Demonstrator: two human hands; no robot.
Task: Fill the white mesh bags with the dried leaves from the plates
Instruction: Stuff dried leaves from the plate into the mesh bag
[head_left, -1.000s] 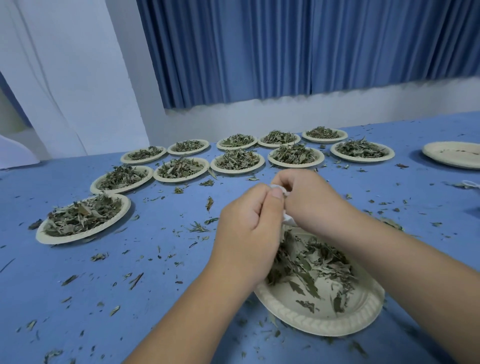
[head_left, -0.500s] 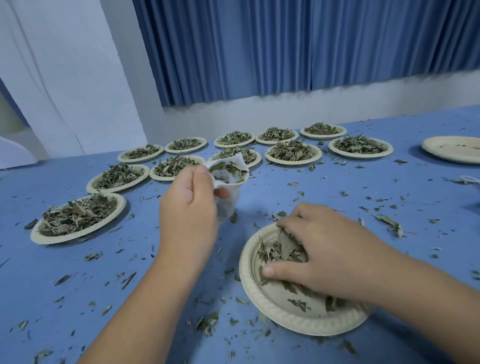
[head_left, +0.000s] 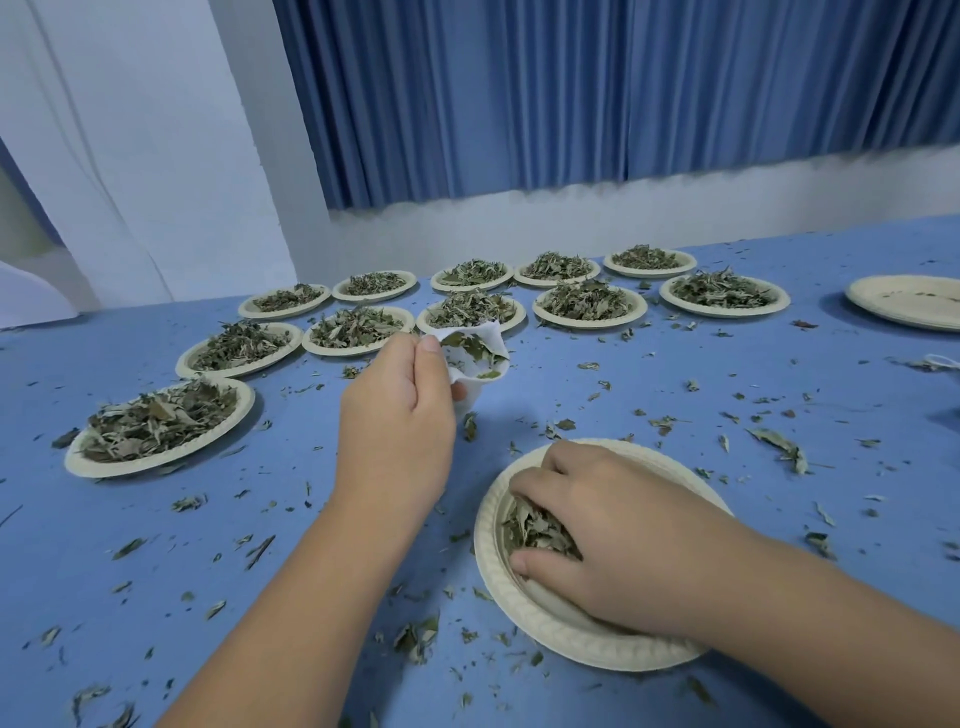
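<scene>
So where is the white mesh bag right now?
Head view, just left of centre: the left hand pinches the white mesh bag above the table, before a filled plate.

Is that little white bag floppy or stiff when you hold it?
Probably floppy: the white mesh bag crumples and folds where the left hand pinches its rim. Likely very light too, since that one pinch holds it up, leaves inside and all.
</scene>
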